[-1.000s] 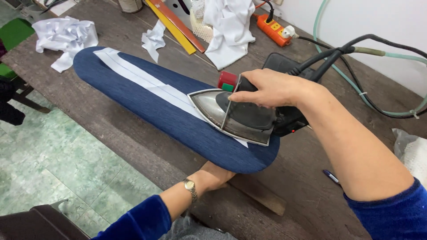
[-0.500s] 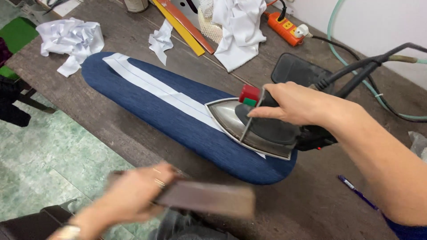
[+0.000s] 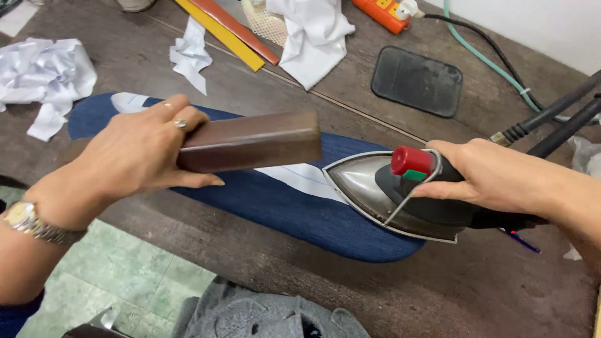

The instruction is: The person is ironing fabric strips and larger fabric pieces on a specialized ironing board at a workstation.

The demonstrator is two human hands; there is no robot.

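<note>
A dark wooden worktable (image 3: 206, 244) fills most of the view. On it lies a long blue padded ironing board (image 3: 294, 216), running from 10 o'clock toward 4 o'clock, with a white fabric strip (image 3: 300, 178) laid along its top.

At 3 o'clock the right hand (image 3: 494, 178) has its fingers wrapped tight around the black handle of a steam iron (image 3: 388, 194), whose pointed metal soleplate rests on the board's right end with its tip touching the white strip. A red knob sits on the front of the handle.

At 9 o'clock the left hand (image 3: 134, 150) has its fingers clamped over one end of a brown wooden block (image 3: 250, 141), thumb underneath, holding it level above the board and the strip, just left of the iron's tip.

Toward 12 o'clock lie a white cloth (image 3: 313, 34), a black mat (image 3: 416, 81), yellow and red rulers (image 3: 225, 31) and an orange power strip (image 3: 382, 12). Crumpled white scraps (image 3: 41, 72) lie at 10 o'clock.
</note>
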